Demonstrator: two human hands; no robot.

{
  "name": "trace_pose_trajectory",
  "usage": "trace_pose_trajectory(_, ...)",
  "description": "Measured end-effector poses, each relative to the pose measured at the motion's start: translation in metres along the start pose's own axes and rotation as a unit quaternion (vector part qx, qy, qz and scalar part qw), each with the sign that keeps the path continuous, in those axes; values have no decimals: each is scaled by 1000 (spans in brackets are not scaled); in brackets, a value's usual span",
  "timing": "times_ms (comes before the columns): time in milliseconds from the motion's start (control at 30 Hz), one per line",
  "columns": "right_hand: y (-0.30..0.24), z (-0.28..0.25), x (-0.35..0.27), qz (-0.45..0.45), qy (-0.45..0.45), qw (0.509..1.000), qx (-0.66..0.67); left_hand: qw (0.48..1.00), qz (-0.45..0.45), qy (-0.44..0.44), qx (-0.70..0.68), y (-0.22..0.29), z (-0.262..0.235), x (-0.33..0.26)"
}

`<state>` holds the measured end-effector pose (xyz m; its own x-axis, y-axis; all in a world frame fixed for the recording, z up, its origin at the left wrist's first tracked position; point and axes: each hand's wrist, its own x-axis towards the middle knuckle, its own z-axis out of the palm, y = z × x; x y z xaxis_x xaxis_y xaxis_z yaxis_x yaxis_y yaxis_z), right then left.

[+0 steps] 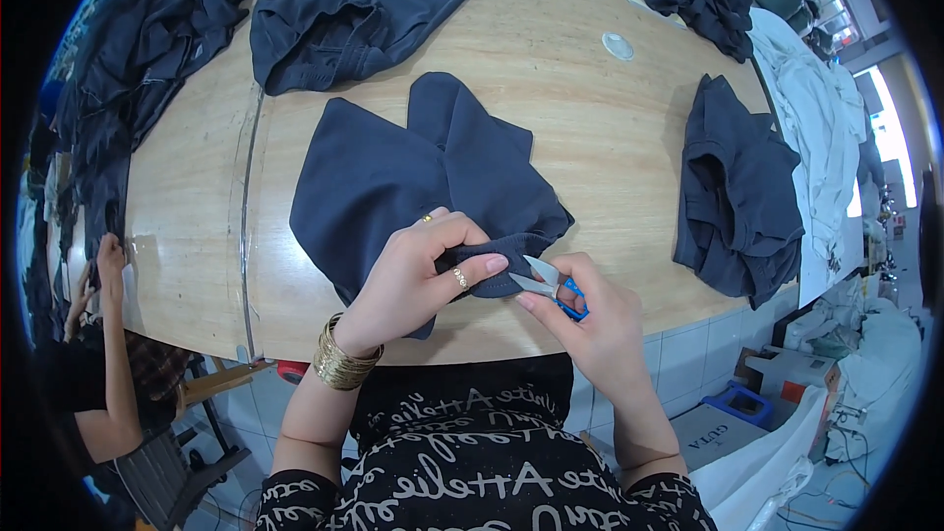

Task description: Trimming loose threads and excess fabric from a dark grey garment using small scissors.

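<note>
A dark navy garment, which looks like a pair of trousers (383,177), lies spread over the wooden table before me. My left hand (433,261) is closed on its stitched waistband, thumb on top and fingers underneath. Small blue-handled scissors (568,297) are in my right hand (602,320), finger and thumb at the handles. Their blades are apart and reach the edge of the waistband, close to my left thumb. Whether a thread lies between the blades is too small to tell.
Another dark garment (354,20) lies at the far left of the table (570,118), and a folded dark pile (737,187) at the right. White cloth (811,108) hangs beyond the right edge. At the left a co-worker's hand (110,261) handles dark fabric (147,49).
</note>
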<state>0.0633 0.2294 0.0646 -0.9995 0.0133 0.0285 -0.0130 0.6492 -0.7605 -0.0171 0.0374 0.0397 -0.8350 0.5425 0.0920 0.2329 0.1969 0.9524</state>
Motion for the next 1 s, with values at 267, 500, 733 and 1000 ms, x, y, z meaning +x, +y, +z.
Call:
trace_pose_trajectory(267, -4, -4, 1, -34, 17, 998, -56, 1000, -2, -12, -6, 2, 1, 0)
trace_pose_trajectory(500, -2, -3, 1, -40, 16, 998, -54, 1000, -6, -22, -18, 0, 2, -1)
trace_pose_trajectory(733, 1, -1, 2, 91, -66, 986, 127, 992, -54, -38, -103, 0, -1, 0)
trace_pose_trajectory(1000, 2, -2, 2, 94, -66, 985, 131, 985, -71, -89, -128, -3, -6, -2)
